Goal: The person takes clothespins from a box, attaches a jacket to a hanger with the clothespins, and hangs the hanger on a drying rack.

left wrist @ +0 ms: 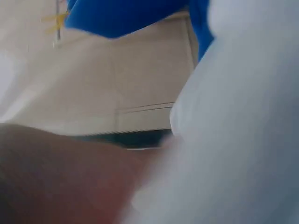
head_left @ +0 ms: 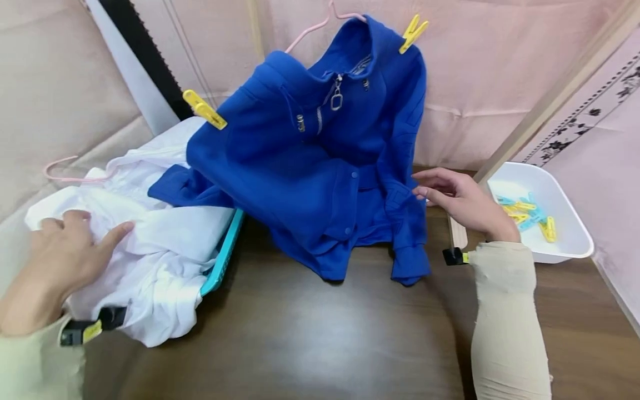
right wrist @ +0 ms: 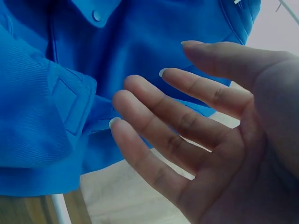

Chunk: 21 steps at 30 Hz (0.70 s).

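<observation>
A blue zip-neck jacket [head_left: 310,166] hangs on a pink hanger [head_left: 307,30], with a yellow clothespin [head_left: 205,109] at one shoulder and another yellow clothespin [head_left: 413,34] at the other. My left hand [head_left: 70,255] rests on a heap of white clothing [head_left: 165,239] that lies over a teal basket [head_left: 225,255]; in the left wrist view white cloth [left wrist: 243,116] fills the right side. Beside the jacket's sleeve, my right hand [head_left: 465,203] has its fingers spread and loosely bent, holding nothing. The right wrist view shows its fingers [right wrist: 159,130] close to the blue fabric.
A white tub [head_left: 565,222] at the right holds several yellow and blue clothespins [head_left: 530,214]. A wooden post [head_left: 545,94] slants up beside it. Among the white clothes lies a second pink hanger [head_left: 75,178]. The brown table [head_left: 310,339] stretches in front.
</observation>
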### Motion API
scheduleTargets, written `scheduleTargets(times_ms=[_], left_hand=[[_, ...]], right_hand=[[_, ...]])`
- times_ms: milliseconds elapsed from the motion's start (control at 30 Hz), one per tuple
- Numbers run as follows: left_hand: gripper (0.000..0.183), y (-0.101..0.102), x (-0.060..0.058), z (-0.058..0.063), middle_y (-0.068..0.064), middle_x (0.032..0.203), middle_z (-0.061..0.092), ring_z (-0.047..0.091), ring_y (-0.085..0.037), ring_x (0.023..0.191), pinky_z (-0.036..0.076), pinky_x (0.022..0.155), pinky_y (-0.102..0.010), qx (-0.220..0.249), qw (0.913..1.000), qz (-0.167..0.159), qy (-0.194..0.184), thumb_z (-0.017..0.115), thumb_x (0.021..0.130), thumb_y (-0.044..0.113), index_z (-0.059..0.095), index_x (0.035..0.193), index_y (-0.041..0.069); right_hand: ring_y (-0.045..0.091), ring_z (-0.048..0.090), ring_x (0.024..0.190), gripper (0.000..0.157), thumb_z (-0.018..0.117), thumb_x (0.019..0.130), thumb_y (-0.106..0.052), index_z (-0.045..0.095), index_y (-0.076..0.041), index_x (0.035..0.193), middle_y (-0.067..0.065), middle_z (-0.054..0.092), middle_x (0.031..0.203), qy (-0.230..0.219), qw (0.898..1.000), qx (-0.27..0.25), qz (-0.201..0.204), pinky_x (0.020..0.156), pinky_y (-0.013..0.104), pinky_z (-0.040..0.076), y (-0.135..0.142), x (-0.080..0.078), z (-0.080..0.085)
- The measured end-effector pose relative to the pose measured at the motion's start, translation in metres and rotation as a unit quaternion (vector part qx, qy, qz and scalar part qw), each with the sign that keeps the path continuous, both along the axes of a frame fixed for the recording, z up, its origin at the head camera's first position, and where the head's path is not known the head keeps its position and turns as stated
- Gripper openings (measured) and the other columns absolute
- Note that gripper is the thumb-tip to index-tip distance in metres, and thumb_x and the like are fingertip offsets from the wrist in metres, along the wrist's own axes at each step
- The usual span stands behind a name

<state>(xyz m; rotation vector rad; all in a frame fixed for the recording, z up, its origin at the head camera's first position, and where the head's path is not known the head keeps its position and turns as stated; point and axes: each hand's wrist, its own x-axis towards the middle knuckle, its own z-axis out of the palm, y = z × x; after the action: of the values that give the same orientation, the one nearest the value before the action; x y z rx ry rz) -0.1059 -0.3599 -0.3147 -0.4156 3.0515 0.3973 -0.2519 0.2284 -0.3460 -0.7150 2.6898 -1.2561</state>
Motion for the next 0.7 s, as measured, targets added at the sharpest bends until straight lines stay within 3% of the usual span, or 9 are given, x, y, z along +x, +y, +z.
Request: scheduleTargets(times_ms=[133,267,367,467,567,667,700], left_hand=[[0.082,-0.012,-0.015,-0.003,-0.051,0.117,0.040,0.043,-0.062,0.101,0.038,0.079,-0.060,0.033,0.9991,-0.019,-0.019,0.029,0.101,0.050,0.029,0.131,-0.025],[0.061,-0.019,-0.011,-0.005,-0.036,0.105,0.053,0.049,-0.045,0.089,0.041,0.062,-0.038,0.075,0.9960,0.033,0.034,0.027,0.103,0.037,0.049,0.122,-0.016],[0.052,-0.021,-0.008,-0.003,-0.008,0.081,0.060,0.049,-0.021,0.075,0.036,0.053,-0.026,0.100,0.9898,0.070,0.074,0.031,0.102,0.032,0.054,0.119,-0.011],[0.041,-0.017,-0.003,0.004,0.024,0.062,0.049,0.043,0.000,0.061,0.038,0.048,-0.021,0.114,0.9822,0.086,0.122,0.039,0.101,0.030,0.059,0.113,-0.004],[0.018,-0.009,0.002,0.012,0.032,0.057,0.042,0.039,0.008,0.051,0.035,0.044,-0.017,0.183,0.9605,0.081,0.193,0.045,0.100,0.022,0.061,0.094,0.018],[0.028,0.000,0.007,0.017,0.027,0.056,0.044,0.038,0.007,0.048,0.031,0.042,-0.013,0.253,0.9269,0.090,0.262,0.049,0.098,0.014,0.050,0.082,0.037],[0.030,0.002,0.008,0.018,0.025,0.057,0.044,0.037,0.006,0.048,0.029,0.043,-0.013,0.264,0.9173,0.097,0.282,0.049,0.098,0.012,0.050,0.081,0.038]], right_hand=[[0.008,0.068,0.098,0.032,0.051,0.100,-0.022,0.056,-0.012,0.130,0.005,0.069,0.111,0.004,1.000,-0.001,-0.012,0.077,0.017,0.054,0.009,0.005,0.002],[0.009,0.068,0.099,0.033,0.051,0.100,-0.022,0.055,-0.012,0.131,-0.001,0.069,0.109,-0.004,1.000,-0.012,-0.005,0.079,0.019,0.054,0.007,0.005,0.000],[0.011,0.068,0.099,0.033,0.051,0.100,-0.022,0.055,-0.012,0.131,0.004,0.069,0.110,-0.008,1.000,-0.017,-0.002,0.079,0.019,0.054,0.003,0.006,-0.003],[0.013,0.068,0.099,0.033,0.051,0.100,-0.021,0.055,-0.011,0.131,0.007,0.069,0.111,-0.012,1.000,-0.022,0.003,0.079,0.018,0.054,-0.001,0.005,-0.005],[0.014,0.068,0.098,0.032,0.051,0.100,-0.021,0.056,-0.011,0.130,0.003,0.070,0.109,-0.014,0.999,-0.028,0.005,0.078,0.018,0.054,-0.004,0.005,-0.006],[0.015,0.069,0.098,0.032,0.051,0.100,-0.022,0.056,-0.011,0.130,0.000,0.070,0.108,-0.009,0.999,-0.030,0.009,0.078,0.018,0.054,-0.005,0.004,-0.006],[0.015,0.069,0.099,0.032,0.052,0.100,-0.022,0.056,-0.012,0.130,0.001,0.070,0.107,-0.010,0.999,-0.032,0.008,0.078,0.019,0.055,-0.006,0.004,-0.005]])
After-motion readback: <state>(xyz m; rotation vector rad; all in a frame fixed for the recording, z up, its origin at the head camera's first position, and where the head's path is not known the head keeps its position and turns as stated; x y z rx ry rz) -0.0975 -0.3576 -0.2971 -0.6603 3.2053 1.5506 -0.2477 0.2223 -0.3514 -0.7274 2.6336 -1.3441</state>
